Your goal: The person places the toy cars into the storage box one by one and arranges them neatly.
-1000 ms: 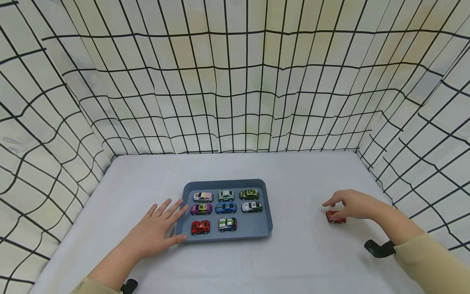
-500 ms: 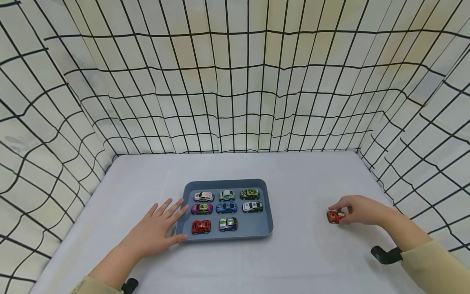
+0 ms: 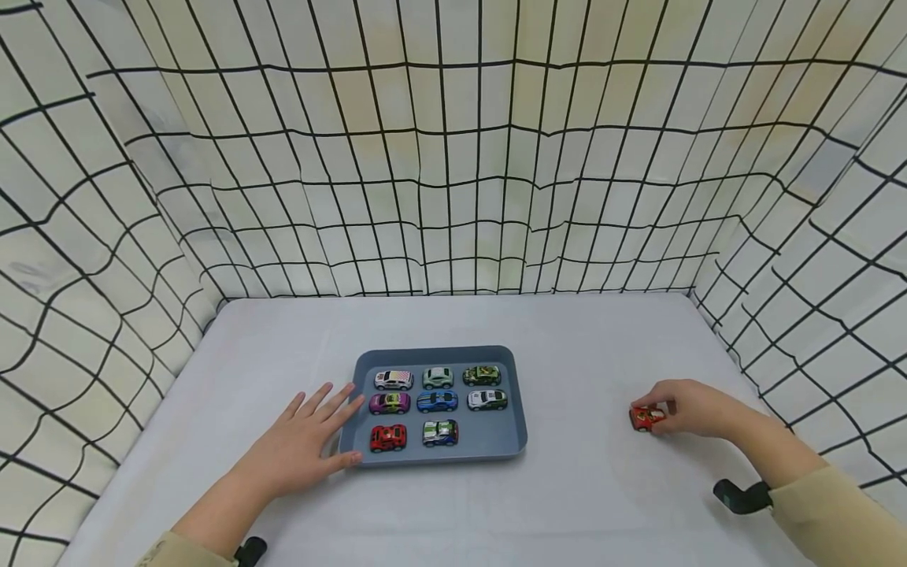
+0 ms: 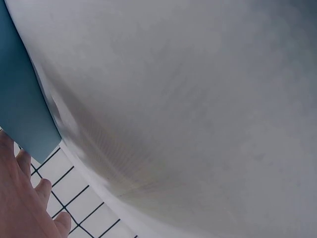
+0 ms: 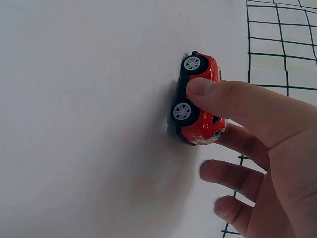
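In the head view my right hand (image 3: 690, 407) pinches a small red toy car (image 3: 643, 418) on the right side of the white table. The right wrist view shows the thumb across the side of this red toy car (image 5: 202, 130), between its white-spoked wheels. My left hand (image 3: 294, 449) lies with spread, straight fingers at the left edge of a blue-grey tray (image 3: 489, 449), its fingertips touching the rim. Several toy cars stand in the tray in rows, among them a blue car (image 3: 437, 401), a purple car (image 3: 389, 403) and another red car (image 3: 387, 438).
A white cloth covers the table (image 3: 567, 504). White walls with a black grid net (image 3: 453, 181) enclose it at the back and both sides. The tray's front right part holds no car. A dark wrist device (image 3: 742, 497) sits by the right sleeve.
My right hand, earlier hovering over the red toy car with the index finger extended, has come down and now grips it between thumb and fingers. The left hand stays at the tray.
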The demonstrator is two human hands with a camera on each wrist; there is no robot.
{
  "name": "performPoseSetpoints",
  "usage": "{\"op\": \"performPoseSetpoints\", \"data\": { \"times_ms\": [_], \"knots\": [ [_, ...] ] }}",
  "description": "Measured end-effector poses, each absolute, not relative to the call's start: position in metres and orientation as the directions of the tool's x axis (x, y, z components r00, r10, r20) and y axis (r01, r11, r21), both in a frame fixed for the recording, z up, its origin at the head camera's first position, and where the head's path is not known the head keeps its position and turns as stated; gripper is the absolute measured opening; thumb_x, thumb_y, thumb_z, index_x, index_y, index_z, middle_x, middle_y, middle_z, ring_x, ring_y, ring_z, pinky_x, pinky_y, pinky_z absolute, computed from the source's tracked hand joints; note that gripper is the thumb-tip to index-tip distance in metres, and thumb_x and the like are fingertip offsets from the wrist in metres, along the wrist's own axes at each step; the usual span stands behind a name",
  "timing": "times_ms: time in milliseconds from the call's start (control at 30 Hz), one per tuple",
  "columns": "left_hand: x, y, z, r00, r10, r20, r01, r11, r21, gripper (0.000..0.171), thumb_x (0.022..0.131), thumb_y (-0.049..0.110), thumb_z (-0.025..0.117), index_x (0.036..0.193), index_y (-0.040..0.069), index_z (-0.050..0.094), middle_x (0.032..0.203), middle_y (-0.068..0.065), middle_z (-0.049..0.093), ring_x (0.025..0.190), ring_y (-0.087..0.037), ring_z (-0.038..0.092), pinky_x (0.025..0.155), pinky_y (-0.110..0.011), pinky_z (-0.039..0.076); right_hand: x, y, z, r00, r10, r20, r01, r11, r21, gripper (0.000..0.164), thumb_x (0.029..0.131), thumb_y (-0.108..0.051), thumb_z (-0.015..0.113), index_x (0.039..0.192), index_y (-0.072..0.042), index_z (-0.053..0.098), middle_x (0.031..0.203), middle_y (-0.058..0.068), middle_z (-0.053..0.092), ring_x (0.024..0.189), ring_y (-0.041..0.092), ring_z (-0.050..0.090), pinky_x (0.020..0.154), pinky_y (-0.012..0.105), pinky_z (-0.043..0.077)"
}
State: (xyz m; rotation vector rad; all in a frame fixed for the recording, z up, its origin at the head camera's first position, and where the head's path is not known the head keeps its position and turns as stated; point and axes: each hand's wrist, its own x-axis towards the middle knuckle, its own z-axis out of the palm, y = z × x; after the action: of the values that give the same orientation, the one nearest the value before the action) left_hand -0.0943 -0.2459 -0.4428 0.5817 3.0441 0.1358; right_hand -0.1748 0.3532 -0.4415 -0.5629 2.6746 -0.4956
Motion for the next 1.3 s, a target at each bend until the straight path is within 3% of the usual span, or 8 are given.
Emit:
{"op": "performPoseSetpoints", "data": {
  "times_ms": [200, 567, 1300],
  "knots": [
    [-0.094, -0.247, -0.443, -0.928, 0.371, -0.018, 0.368, 0.925, 0.095, 0.092, 0.084, 0.081, 0.045, 0.154, 0.022, 0.039, 0.161, -0.003, 0.030, 0.148, -0.039, 0.022, 0.117, -0.063, 0.015, -0.175, 0.346, -0.439, -0.845, -0.471, -0.253, -0.348, 0.844, -0.408, 0.036, 0.081, -0.025, 0.082, 0.116, -0.021, 0.075, 0.098, -0.013, 0.063, 0.081, 0.010, 0.051, 0.067, 0.028, 0.048],
    [-0.094, -0.247, -0.442, -0.926, 0.378, -0.014, 0.375, 0.921, 0.105, 0.088, 0.086, 0.075, 0.052, 0.154, 0.020, 0.039, 0.161, -0.003, 0.030, 0.148, -0.039, 0.022, 0.117, -0.063, 0.015, -0.182, 0.324, -0.432, -0.836, -0.509, -0.205, -0.414, 0.830, -0.373, 0.034, 0.083, -0.027, 0.081, 0.116, -0.024, 0.075, 0.108, -0.010, 0.067, 0.103, 0.019, 0.062, 0.090, 0.047, 0.054],
    [-0.094, -0.248, -0.444, -0.926, 0.378, -0.012, 0.374, 0.921, 0.106, 0.089, 0.086, 0.077, 0.049, 0.154, 0.021, 0.038, 0.161, -0.003, 0.030, 0.148, -0.039, 0.022, 0.118, -0.063, 0.015, -0.202, 0.216, -0.411, -0.755, -0.643, -0.128, -0.537, 0.719, -0.443, 0.037, 0.086, -0.023, 0.079, 0.122, -0.024, 0.073, 0.106, -0.012, 0.065, 0.092, 0.011, 0.058, 0.079, 0.031, 0.054]
  ]
}}
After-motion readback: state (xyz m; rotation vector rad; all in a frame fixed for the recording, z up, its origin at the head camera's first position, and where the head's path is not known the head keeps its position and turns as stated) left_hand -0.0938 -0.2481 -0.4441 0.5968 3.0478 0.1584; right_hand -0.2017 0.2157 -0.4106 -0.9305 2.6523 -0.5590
